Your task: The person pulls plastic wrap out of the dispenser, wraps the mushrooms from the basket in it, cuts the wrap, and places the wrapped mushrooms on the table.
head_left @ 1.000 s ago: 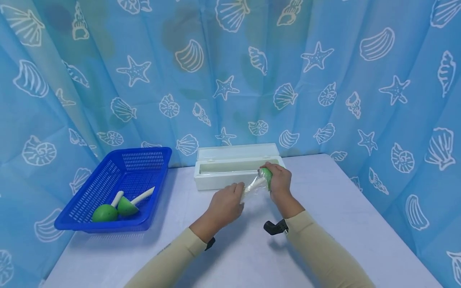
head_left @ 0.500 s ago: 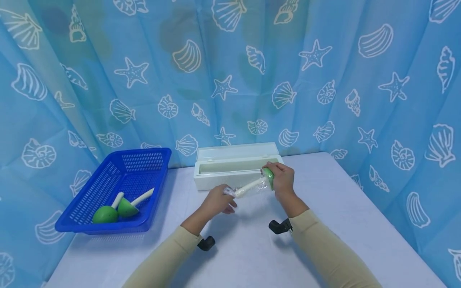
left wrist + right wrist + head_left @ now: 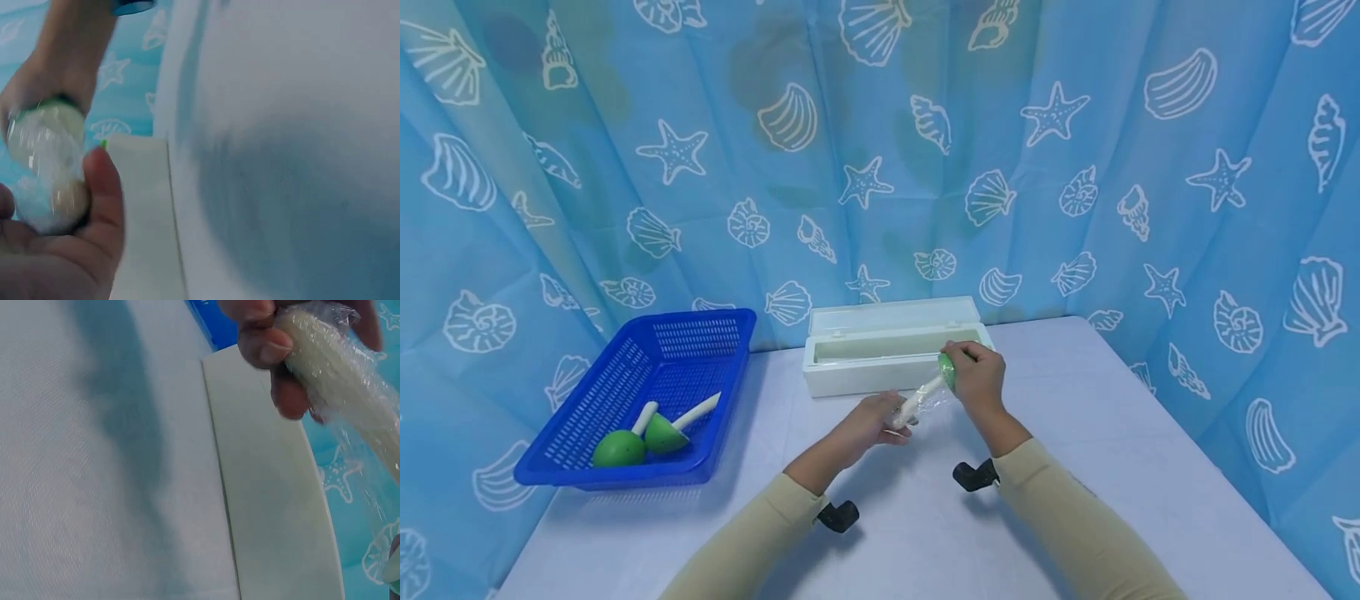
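Compared with half a second ago, the left hand (image 3: 867, 423) has been shifted rightward, and its fingers have been brought to the lower end of the white stem (image 3: 922, 398). The stem has been tilted more steeply. The plastic wrap (image 3: 937, 400) is no longer stretched out leftward. The right hand (image 3: 983, 373) has been moved slightly left, the green cap (image 3: 947, 372) carried along.

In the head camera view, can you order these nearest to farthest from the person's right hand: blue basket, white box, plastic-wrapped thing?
1. Plastic-wrapped thing, held in the right hand.
2. White box, just beyond it.
3. Blue basket, off to the left.
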Demonstrator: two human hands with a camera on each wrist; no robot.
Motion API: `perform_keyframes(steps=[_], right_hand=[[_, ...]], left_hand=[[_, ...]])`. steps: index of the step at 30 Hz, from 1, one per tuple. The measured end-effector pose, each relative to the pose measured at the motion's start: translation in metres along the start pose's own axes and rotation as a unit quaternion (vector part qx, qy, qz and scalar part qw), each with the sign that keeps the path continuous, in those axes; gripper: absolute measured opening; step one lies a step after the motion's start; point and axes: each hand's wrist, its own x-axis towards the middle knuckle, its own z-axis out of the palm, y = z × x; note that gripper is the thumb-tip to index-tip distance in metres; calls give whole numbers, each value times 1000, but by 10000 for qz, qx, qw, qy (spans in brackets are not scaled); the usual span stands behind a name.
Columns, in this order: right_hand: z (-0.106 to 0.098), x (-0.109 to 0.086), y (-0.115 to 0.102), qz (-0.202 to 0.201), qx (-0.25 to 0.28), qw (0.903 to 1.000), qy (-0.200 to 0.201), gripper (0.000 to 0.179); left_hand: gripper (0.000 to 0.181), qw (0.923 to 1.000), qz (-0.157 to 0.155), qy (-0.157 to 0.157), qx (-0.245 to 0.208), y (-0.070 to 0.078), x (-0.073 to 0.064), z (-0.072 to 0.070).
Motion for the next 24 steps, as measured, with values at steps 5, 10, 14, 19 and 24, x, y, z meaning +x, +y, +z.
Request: perform_keyframes(steps=[5, 10, 14, 19, 24], right_hand=[[9, -3, -4, -70, -100, 9999, -4, 20], [15, -11, -8, 279, 252, 9979, -518, 22], [22, -19, -10, 508, 747, 9924, -831, 23], [29, -23, -14, 748, 1284, 9853, -837, 24], [34, -25, -15, 1118, 1070, 9866, -524, 21]], left_hand=[[57, 9746, 303, 402, 2182, 3, 1, 11], [47, 9248, 498, 1261, 3555, -1, 6, 8], [31, 9094, 545, 1460, 3857, -7, 12, 4], [31, 8963, 512, 1540, 4127, -8, 15, 7], [34, 8761, 730, 1508, 4520, -6, 11, 14]])
